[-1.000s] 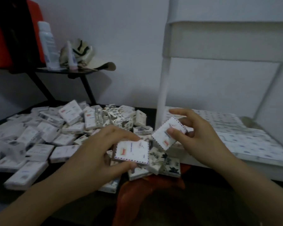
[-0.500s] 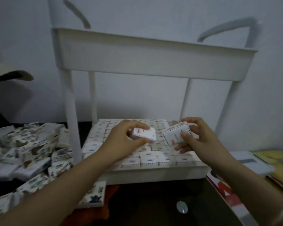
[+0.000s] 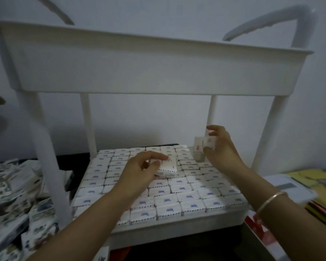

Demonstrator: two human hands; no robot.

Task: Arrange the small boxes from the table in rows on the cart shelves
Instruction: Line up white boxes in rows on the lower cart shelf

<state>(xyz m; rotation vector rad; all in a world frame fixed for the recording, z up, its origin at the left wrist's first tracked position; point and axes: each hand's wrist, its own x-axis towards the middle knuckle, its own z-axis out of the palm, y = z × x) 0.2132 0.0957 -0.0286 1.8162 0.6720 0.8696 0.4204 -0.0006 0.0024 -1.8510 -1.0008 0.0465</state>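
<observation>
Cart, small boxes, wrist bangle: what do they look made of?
Cart: looks like white moulded plastic, matte, with rounded edges and tubular legs; painted metal is possible. Small boxes: paper or thin card, matte white, printed dashed borders and a blue mark, sharp folded edges. Bangle: probably metal, gold-toned, with a bright glint along it.

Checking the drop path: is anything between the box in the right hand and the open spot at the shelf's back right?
Nothing visible. The box in the right hand hangs just above the bare spot.
</observation>
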